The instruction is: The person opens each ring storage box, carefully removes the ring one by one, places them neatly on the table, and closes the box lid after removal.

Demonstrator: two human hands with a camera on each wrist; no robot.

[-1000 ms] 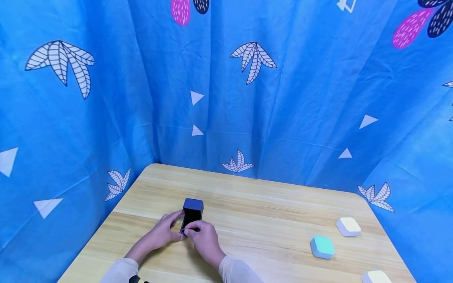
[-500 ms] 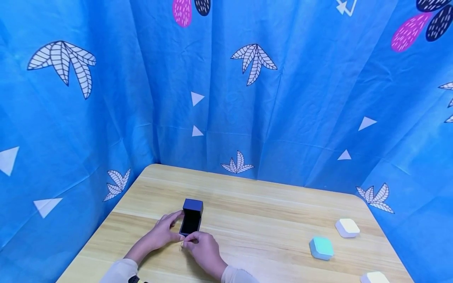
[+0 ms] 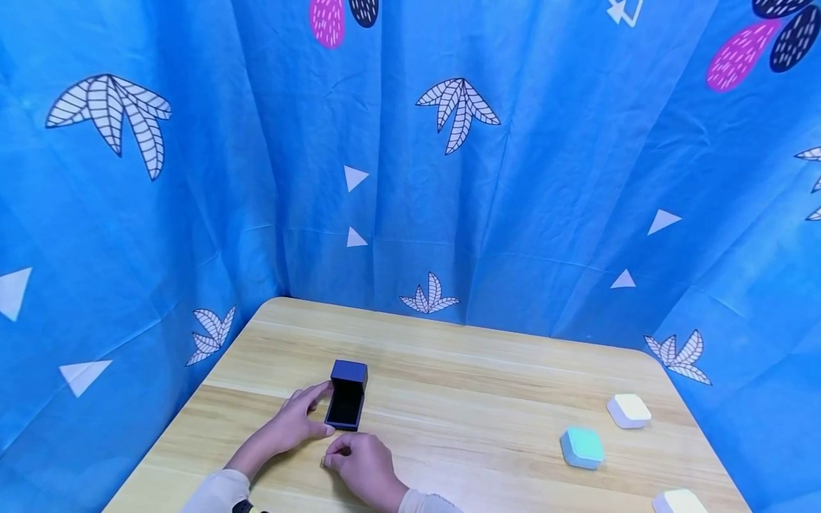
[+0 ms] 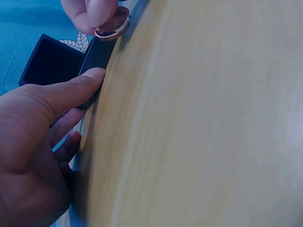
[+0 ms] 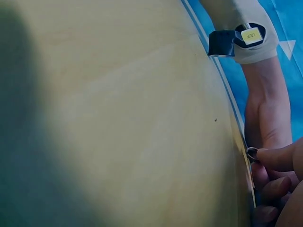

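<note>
A small dark-blue ring box [image 3: 349, 372] stands on the table with its lid raised and its black inside showing. My left hand [image 3: 298, 422] grips it from the left, thumb at the front lower edge and fingers along the side. In the left wrist view the thumb presses the dark base [image 4: 98, 53]. Just in front of the box, my right hand [image 3: 367, 464] pinches a thin metal ring [image 4: 108, 36] between thumb and fingertips. From the right wrist view, the ring [image 5: 250, 152] pokes out beyond the fingertips, low over the table.
On the right of the wooden table [image 3: 487, 413] sit a teal rounded block [image 3: 582, 449] and two cream-topped ones, the farther cream block [image 3: 630, 411] near the right edge. A blue patterned curtain [image 3: 423, 199] hangs behind the table and along its sides.
My right hand has drawn the ring from the box's opening toward the near side, leaving the black inside uncovered. My left hand stays on the box.
</note>
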